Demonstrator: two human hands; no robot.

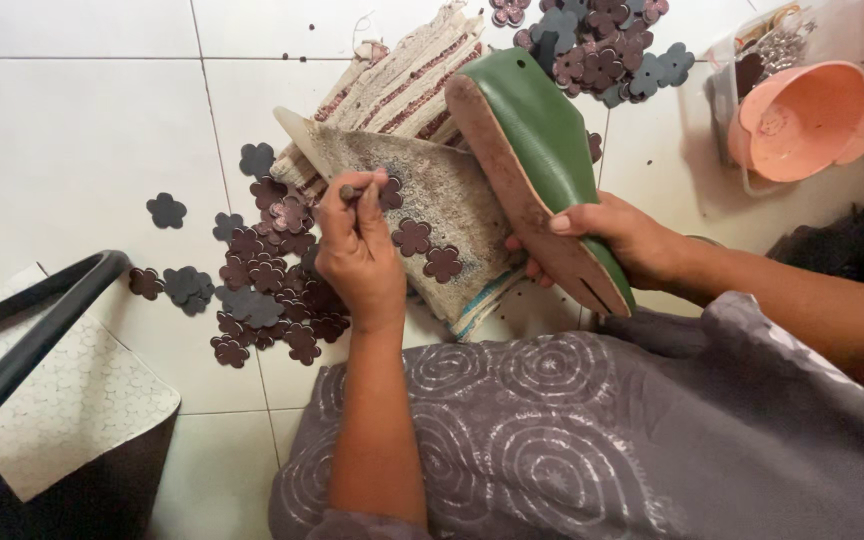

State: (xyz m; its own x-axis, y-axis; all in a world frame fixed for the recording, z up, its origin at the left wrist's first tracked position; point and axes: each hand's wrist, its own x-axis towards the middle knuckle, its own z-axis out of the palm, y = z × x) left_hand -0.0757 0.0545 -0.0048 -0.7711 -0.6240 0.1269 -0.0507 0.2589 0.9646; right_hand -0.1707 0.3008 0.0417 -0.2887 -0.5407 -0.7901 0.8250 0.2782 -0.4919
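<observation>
Head view — left hand (357,255) fingers pinched on a small tool (350,191), right hand (624,240) fingers clamped on green shoe last (537,150) edge

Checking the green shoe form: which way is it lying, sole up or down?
Sole up. The green form is tilted, its brown sole facing the camera, held at one end by the right hand.

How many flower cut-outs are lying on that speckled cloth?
3. One flower sits mid-cloth, one flower lies just right and lower, and one flower is under the left hand, partly hidden. Others may be covered.
</observation>
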